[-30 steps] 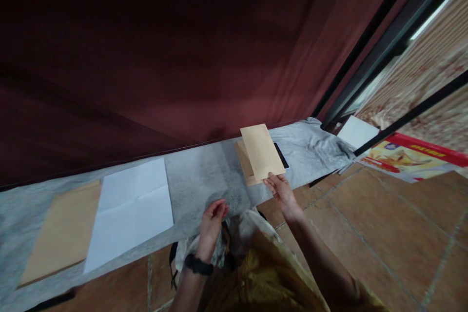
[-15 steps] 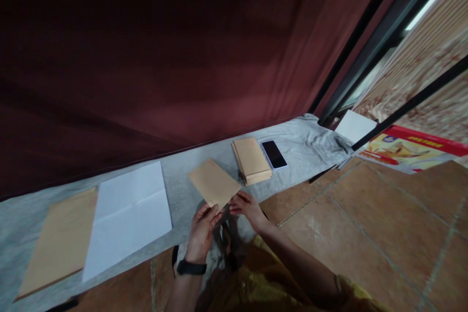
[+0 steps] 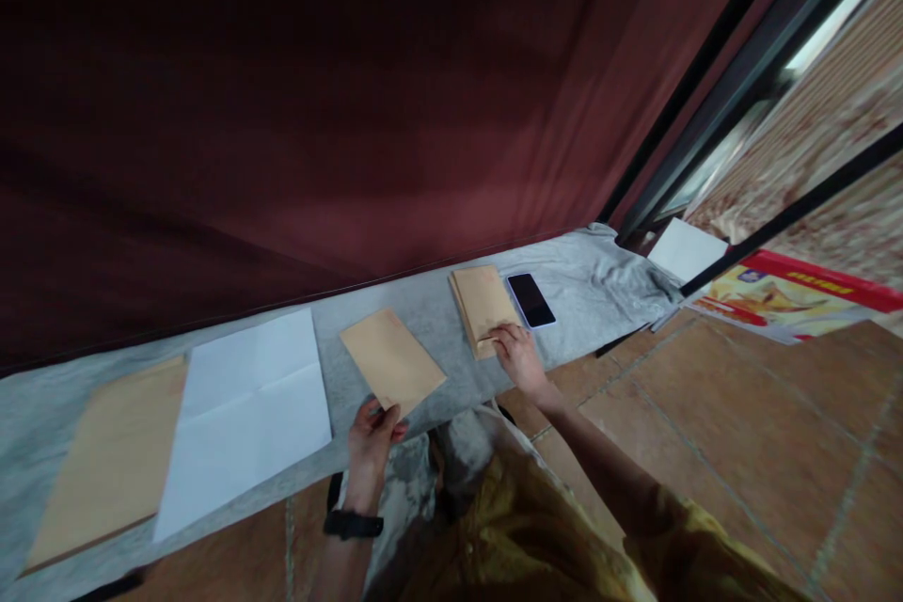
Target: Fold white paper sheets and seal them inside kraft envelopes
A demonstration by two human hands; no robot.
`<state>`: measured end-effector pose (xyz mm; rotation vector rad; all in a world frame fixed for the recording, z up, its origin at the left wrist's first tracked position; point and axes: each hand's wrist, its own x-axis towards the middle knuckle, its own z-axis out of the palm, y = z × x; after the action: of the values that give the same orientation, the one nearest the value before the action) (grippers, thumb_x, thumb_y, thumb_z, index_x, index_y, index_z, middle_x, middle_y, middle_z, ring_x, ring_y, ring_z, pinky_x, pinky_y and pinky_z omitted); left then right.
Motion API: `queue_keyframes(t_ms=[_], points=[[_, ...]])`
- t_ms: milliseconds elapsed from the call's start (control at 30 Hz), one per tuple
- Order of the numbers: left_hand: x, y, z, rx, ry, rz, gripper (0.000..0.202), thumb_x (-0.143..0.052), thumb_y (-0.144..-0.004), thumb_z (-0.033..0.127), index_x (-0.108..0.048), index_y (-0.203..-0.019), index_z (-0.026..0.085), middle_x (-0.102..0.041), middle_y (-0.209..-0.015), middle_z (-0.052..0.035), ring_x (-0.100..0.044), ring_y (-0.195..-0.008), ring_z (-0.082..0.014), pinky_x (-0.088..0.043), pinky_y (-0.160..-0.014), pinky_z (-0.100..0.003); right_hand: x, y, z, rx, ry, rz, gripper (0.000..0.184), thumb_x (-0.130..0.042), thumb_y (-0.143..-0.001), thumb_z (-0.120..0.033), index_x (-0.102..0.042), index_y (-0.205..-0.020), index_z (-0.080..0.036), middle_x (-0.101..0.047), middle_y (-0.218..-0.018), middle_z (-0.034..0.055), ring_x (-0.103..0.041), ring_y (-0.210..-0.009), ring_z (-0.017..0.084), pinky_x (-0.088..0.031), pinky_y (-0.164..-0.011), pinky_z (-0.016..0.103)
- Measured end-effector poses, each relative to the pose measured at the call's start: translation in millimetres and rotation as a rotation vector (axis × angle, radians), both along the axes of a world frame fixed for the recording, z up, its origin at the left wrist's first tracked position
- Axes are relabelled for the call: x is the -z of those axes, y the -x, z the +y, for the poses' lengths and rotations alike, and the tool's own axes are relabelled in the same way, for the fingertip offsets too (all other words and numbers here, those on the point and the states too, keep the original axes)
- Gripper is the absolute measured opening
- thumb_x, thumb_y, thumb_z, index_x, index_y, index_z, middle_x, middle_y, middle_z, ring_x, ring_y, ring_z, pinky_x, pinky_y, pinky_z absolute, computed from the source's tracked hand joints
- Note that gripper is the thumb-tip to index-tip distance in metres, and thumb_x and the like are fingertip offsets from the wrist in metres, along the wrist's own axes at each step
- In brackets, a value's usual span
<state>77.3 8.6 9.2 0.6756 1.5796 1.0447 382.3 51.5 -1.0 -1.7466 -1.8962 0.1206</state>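
Envelope [image 3: 391, 360] in the head view is now in the left hand [image 3: 377, 440] alone; half a second ago both hands were at it. It has shifted a little to the left, over the grey cloth [image 3: 599, 301] between the white paper [image 3: 246, 414] and the brown stack [image 3: 483, 296]. The left thumb and fingers pinch its near corner; whether the rest of it touches the cloth, I cannot tell.

The right hand [image 3: 520, 356] has left the envelope and reached the stack, its fingers bent over the near right corner. I cannot tell whether they pinch a piece there or only rest on it.

The phone [image 3: 531, 300] lies just beside the stack, unmoved, as does the paper farther left. So the work now seems split: one hand keeps the single envelope, the other attends to the stack.
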Motion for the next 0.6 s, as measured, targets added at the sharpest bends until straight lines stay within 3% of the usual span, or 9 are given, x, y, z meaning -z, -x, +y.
queue_keyframes(t_ms=[267,367,467,533,600], points=[[-4.1,2.8,-1.9,0.070,0.032,0.138,0.040,-0.075,-0.072,0.038,-0.055,-0.102,0.020,-0.063,-0.061,0.0046,-0.061,-0.048,-0.0155,-0.048,-0.047,-0.026,-0.2,-5.1,15.1,-0.063,0.122,-0.095,0.022,-0.051,-0.100,-0.016,-0.073,-0.097,-0.022,-0.071,-0.105,0.0062,-0.061,-0.101,0.022,-0.035,-0.094,0.038],[-2.5,9.1,-2.7,0.097,0.046,0.301,0.042,-0.072,-0.073,0.044,-0.054,-0.103,0.022,-0.062,-0.062,0.0047,-0.059,-0.048,-0.0170,-0.046,-0.048,-0.028,-6.9,-7.7,21.0,-0.097,0.161,-0.109,0.024,-0.049,-0.100,-0.014,-0.071,-0.092,-0.020,-0.071,-0.104,0.0060,-0.061,-0.101,0.021,-0.034,-0.092,0.036],[-3.4,14.5,-5.3,0.070,-0.046,0.491,0.040,-0.072,-0.072,0.050,-0.057,-0.097,0.022,-0.062,-0.064,0.0026,-0.060,-0.057,-0.0194,-0.046,-0.055,-0.031,-17.2,-10.7,23.9,-0.112,0.160,-0.108,0.025,-0.047,-0.100,-0.013,-0.070,-0.092,-0.019,-0.070,-0.104,0.0067,-0.061,-0.102,0.020,-0.033,-0.092,0.036],[-8.3,9.3,-5.8,0.081,-0.135,0.482,0.037,-0.070,-0.073,0.053,-0.061,-0.089,0.021,-0.063,-0.067,0.0004,-0.061,-0.063,-0.0200,-0.047,-0.060,-0.032,-25.5,-11.9,23.2,-0.109,0.151,-0.098,0.024,-0.047,-0.101,-0.014,-0.070,-0.094,-0.019,-0.070,-0.103,0.0063,-0.060,-0.103,0.020,-0.032,-0.095,0.037],[-16.9,-6.8,-3.9,0.152,-0.208,0.322,0.038,-0.069,-0.073,0.055,-0.065,-0.086,0.020,-0.066,-0.071,-0.0019,-0.062,-0.068,-0.0198,-0.048,-0.065,-0.032,-34.0,-11.0,20.4,-0.109,0.132,-0.086,0.023,-0.047,-0.102,-0.015,-0.069,-0.096,-0.020,-0.070,-0.104,0.0061,-0.059,-0.105,0.021,-0.031,-0.098,0.039]])
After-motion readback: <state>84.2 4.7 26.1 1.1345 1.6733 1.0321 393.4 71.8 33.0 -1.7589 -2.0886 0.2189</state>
